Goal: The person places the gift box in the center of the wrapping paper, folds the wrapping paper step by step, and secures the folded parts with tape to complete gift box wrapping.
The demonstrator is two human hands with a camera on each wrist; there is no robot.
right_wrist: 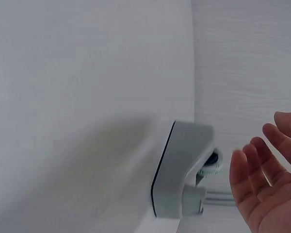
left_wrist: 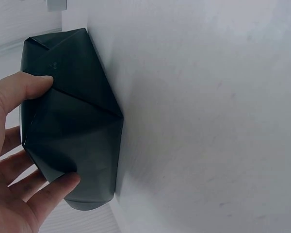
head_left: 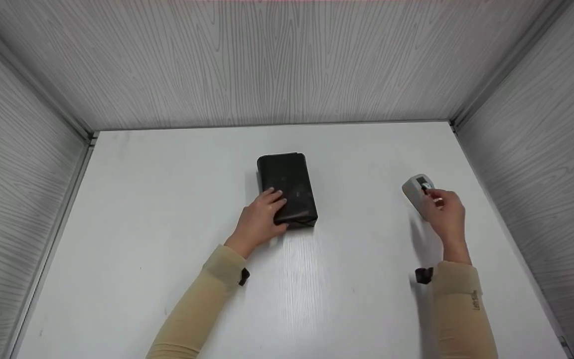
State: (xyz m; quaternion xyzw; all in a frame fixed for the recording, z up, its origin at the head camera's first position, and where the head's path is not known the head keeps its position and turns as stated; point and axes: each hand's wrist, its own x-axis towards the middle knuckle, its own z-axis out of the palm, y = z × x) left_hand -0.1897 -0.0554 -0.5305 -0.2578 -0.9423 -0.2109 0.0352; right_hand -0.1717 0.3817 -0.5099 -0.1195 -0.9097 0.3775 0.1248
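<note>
A black paper-wrapped box point(head_left: 289, 182) lies on the white table, with folded triangular flaps on its near end in the left wrist view. My left hand point(head_left: 262, 219) holds its near left corner, fingers spread over the top and side and the thumb against the folded end. At the right, a grey tape dispenser point(right_wrist: 179, 170) carries a small roll of tape point(right_wrist: 212, 164). My right hand point(head_left: 444, 212) is just beside the dispenser. In the right wrist view its bent fingers point(right_wrist: 264, 170) are apart from the roll, with nothing seen between them.
The white tabletop point(head_left: 357, 299) runs up to a grey wood-grain panel point(head_left: 267, 65) at the back. Similar panels stand at the left point(head_left: 13, 174) and right point(head_left: 541, 149). Dark wrist cameras sit under both sleeves.
</note>
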